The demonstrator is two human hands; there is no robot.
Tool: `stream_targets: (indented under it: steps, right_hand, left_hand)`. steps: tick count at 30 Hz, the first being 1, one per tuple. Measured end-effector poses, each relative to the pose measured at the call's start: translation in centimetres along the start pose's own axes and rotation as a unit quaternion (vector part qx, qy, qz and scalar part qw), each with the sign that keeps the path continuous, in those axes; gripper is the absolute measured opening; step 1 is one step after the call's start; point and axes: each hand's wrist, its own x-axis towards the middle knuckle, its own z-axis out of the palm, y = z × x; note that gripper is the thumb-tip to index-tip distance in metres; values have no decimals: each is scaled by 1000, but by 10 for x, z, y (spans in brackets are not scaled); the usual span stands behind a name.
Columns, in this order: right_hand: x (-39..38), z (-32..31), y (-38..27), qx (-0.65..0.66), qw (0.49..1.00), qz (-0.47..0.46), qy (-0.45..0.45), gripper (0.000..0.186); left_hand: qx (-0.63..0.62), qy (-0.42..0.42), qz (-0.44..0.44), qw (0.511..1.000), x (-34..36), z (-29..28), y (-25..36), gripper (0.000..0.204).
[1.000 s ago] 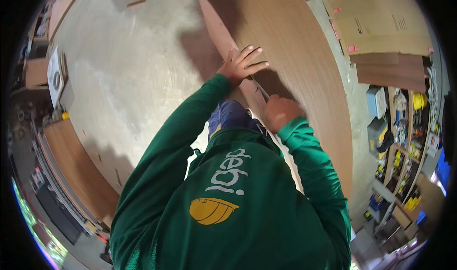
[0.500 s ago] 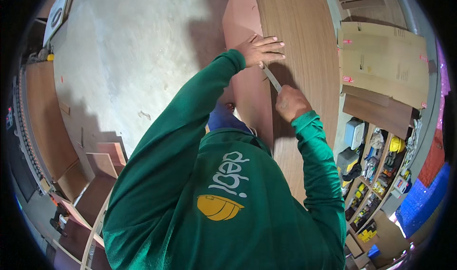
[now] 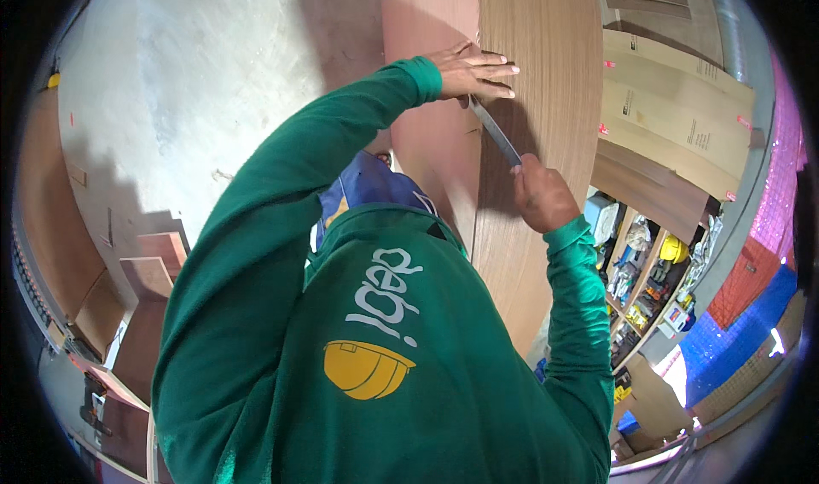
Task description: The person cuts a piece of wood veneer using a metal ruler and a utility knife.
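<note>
A long box-like piece has a brown wood-grain top (image 3: 542,23) and a pinkish side face (image 3: 426,151). Across the edge between them lies a narrow, flat grey metal file (image 3: 496,132), slanted. Its near end is gripped in my right hand (image 3: 546,195), closed over the wood-grain face. The far tip reaches to just below my left hand (image 3: 471,72), near the thumb; whether they touch I cannot tell. That left hand rests flat over the edge, its fingers spread onto the wood grain.
Cardboard sheets (image 3: 674,108) and a brown board (image 3: 653,185) lie to the right. Beyond them stands a shelf (image 3: 648,262) of tools and a yellow helmet (image 3: 674,248). Open wooden boxes (image 3: 145,275) sit at lower left, by a long brown panel (image 3: 51,202).
My right hand has shifted right and slightly nearer with the file, and more of its blade shows. My left hand stays on the edge. The whole view has turned a little.
</note>
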Motion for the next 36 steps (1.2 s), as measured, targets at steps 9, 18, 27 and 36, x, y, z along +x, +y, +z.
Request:
stream_targets:
  steps: [9,18,27,36]
  right_hand:
    - [-23,20,4,58,998,-26,26,21]
    - [-26,45,1,23,998,66,-8,23]
    - [-32,61,6,49,995,81,1,21]
    - [-23,71,10,100,991,85,-13,20]
  left_hand:
    - [-61,-4,2,998,0,0,-1,75]
    - [12,93,18,995,2,13,-4,71]
    - [57,146,30,987,-1,25,-12,95]
    - [138,112,92,980,4,28,-28,96]
